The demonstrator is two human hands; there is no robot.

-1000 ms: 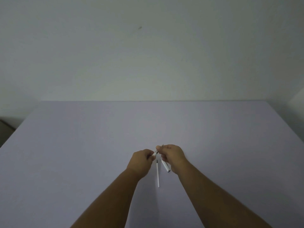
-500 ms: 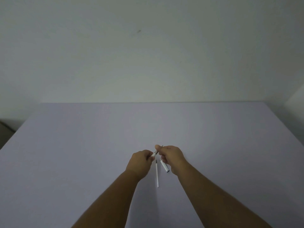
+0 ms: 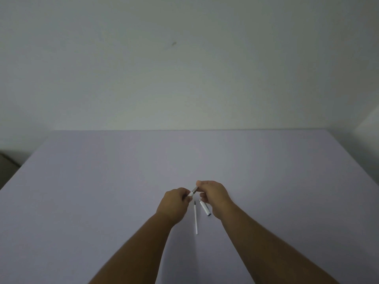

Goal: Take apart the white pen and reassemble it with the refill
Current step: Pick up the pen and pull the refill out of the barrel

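Gripping the white pen [image 3: 193, 192] at both ends above the table [image 3: 102, 181], our left hand [image 3: 174, 203] pinches the white section, our right hand [image 3: 213, 194] the grey tip; refill [image 3: 196, 219] and cap [image 3: 205, 208] lie below.

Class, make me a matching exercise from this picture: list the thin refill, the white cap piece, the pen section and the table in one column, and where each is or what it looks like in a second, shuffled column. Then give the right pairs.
Column one:
1. thin refill
2. white cap piece
3. pen section
4. table

Column two:
A. pale lilac surface under everything
B. held between the left hand and the right hand
C. lying on the table, long and slim, dark tip pointing away
D. lying on the table just right of the refill, short and thick

Pairs: 1-C, 2-D, 3-B, 4-A
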